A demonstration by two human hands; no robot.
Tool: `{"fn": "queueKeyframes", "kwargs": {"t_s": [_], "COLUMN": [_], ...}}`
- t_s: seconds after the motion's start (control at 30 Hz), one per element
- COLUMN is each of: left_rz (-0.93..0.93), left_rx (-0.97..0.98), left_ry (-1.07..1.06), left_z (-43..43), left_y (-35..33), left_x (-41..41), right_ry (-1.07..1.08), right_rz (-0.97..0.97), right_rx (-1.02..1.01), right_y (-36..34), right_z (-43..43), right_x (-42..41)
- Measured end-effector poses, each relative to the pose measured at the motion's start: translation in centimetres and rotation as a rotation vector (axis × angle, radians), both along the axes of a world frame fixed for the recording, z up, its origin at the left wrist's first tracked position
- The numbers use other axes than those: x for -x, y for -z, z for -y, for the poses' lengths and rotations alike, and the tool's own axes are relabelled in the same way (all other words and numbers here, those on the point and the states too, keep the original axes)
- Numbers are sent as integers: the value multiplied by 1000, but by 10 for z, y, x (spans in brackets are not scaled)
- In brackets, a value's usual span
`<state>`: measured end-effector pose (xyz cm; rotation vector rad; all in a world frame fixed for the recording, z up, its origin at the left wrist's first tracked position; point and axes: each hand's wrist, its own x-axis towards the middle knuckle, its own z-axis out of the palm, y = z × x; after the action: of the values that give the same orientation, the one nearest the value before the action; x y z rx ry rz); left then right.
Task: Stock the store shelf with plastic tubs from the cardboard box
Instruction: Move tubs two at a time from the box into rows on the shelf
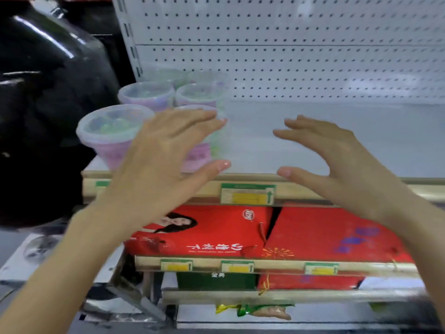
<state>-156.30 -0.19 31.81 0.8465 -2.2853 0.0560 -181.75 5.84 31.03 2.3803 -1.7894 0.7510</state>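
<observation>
Head view: a white shelf [337, 141] with a pegboard back panel [289, 56] runs across the scene. A cluster of clear-lidded plastic tubs [113, 126] with pink bands stands at its left end, two at the near edge and more behind them toward the far panel. A glossy black bag [48, 92] bulges just left of the tubs, beside the shelf's left end. A green and yellow price label [248, 194] sits on the shelf's near lip, and red boxes [204, 235] lie on the lower shelf [277, 262] beneath. The left hand [163, 160] is raised in front of the right-hand near tub and hides much of it. Its fingers [192, 121] are straight and close together, with the thumb spread wide below; whether they touch the tub cannot be told. The right hand [337, 155] hovers over the middle of the shelf, well right of the tubs, with fingers [301, 126] straight and slightly parted and the thumb out, holding nothing. The two palms face each other.
</observation>
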Motion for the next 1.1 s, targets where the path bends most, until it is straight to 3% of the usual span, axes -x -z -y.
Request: {"fn": "queueKeyframes", "kwargs": {"t_s": [0.3, 0.57, 0.73, 0.9, 1.1], "left_rz": [96, 172, 330, 396, 469], "left_rx": [-150, -284, -397, -487, -580], "left_ry": [157, 320, 439, 557, 631], "left_z": [-95, -216, -287, -338, -362], "left_y": [72, 159, 212, 248, 284], "left_x": [177, 308, 369, 420, 494], "right_ry": [436, 865, 1084, 1230, 1373], "right_rz": [-161, -122, -61, 76, 232], "right_rx": [74, -177, -346, -447, -428], "right_y": [70, 143, 198, 246, 276], "right_z": [-154, -341, -433, -472, -480], "right_x": [110, 211, 233, 242, 274]}}
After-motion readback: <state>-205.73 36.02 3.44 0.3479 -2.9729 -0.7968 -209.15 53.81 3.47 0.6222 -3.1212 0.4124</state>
